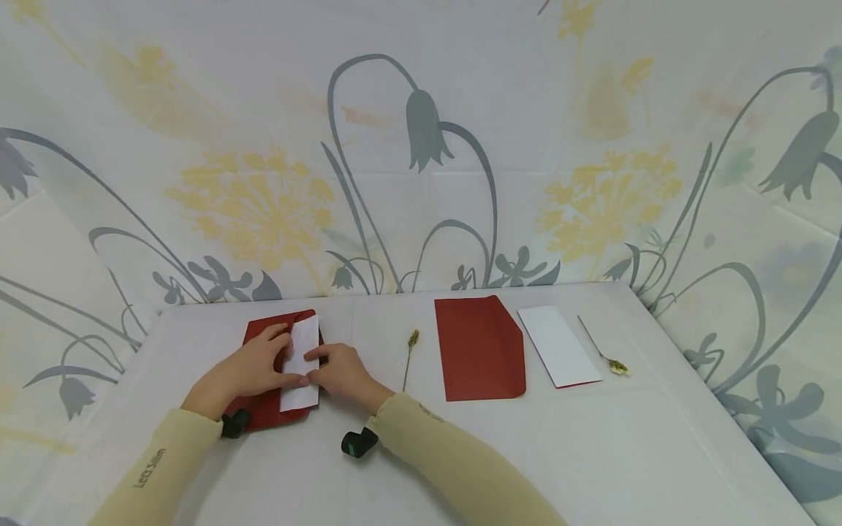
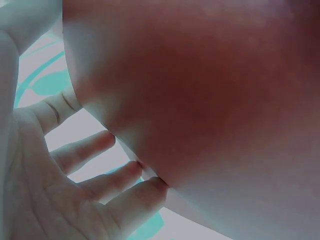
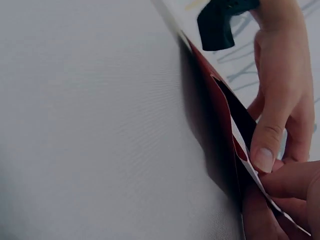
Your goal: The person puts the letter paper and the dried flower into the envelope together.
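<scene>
At the left of the table in the head view lies a red envelope (image 1: 266, 415), with a white card (image 1: 300, 399) at its open side. My left hand (image 1: 246, 365) grips the envelope, its thumb reaching onto the card. From the right, my right hand (image 1: 345, 374) pinches the card's outer edge between thumb and fingers. The left wrist view has the left fingertips against the edge of the red envelope (image 2: 200, 90). Seen from the right wrist, the envelope's mouth (image 3: 220, 100) gapes, with the white card (image 3: 241, 131) between its layers and both thumbs close together.
A dried flower stem (image 1: 409, 354) lies right of the hands. Beyond it are a second red envelope (image 1: 483, 354), a white card (image 1: 559, 347) with a red edge beneath, and another dried flower (image 1: 617, 367). A floral cloth (image 1: 408, 219) hangs behind the white table (image 1: 592, 453).
</scene>
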Demonstrator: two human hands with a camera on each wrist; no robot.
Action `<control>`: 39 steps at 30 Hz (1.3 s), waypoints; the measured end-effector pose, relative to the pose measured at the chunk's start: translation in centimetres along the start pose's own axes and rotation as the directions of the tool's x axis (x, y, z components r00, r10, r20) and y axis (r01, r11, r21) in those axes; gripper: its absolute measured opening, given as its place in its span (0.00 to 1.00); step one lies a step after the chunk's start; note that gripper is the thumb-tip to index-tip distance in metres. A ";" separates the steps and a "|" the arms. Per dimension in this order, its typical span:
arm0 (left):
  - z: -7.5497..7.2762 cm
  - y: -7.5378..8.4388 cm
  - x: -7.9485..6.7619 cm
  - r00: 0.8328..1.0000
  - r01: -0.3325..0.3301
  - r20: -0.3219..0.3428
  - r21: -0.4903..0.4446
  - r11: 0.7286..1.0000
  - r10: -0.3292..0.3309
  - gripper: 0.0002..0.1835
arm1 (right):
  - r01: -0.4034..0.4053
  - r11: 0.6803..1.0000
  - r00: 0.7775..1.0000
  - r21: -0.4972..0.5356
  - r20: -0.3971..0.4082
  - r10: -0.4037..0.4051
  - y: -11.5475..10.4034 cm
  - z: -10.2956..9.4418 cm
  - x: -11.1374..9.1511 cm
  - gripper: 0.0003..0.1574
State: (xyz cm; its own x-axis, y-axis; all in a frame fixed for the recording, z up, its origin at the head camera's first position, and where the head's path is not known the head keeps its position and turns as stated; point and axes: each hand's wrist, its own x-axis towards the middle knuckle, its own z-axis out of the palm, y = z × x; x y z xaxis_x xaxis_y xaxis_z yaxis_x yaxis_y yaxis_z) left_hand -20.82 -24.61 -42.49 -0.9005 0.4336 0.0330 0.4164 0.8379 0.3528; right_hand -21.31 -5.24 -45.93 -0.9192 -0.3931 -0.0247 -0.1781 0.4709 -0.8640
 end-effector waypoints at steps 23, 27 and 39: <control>-0.2 0.0 0.6 0.999 -0.016 0.049 0.086 0.996 0.012 0.10 | -0.072 0.996 0.997 0.057 -0.014 0.073 0.3 0.5 0.1 0.16; -0.1 -0.1 0.5 0.999 -0.012 0.047 0.124 0.992 0.006 0.10 | -0.073 0.996 0.997 0.059 -0.020 0.075 0.3 0.6 0.1 0.16; -0.5 -0.7 -0.4 0.964 0.263 0.014 0.094 0.960 -0.266 0.38 | -0.082 0.992 0.996 0.098 -0.022 0.084 0.3 0.5 -0.2 0.15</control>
State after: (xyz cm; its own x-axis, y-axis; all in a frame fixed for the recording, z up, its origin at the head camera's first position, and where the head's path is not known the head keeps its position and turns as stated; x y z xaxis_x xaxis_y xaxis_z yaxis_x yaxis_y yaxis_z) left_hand -20.83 -25.56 -42.32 -0.9769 0.1999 -0.0750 0.1745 0.9499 0.2594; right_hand -20.99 -5.45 -46.46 -0.9385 -0.3343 -0.0864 -0.0669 0.4216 -0.9043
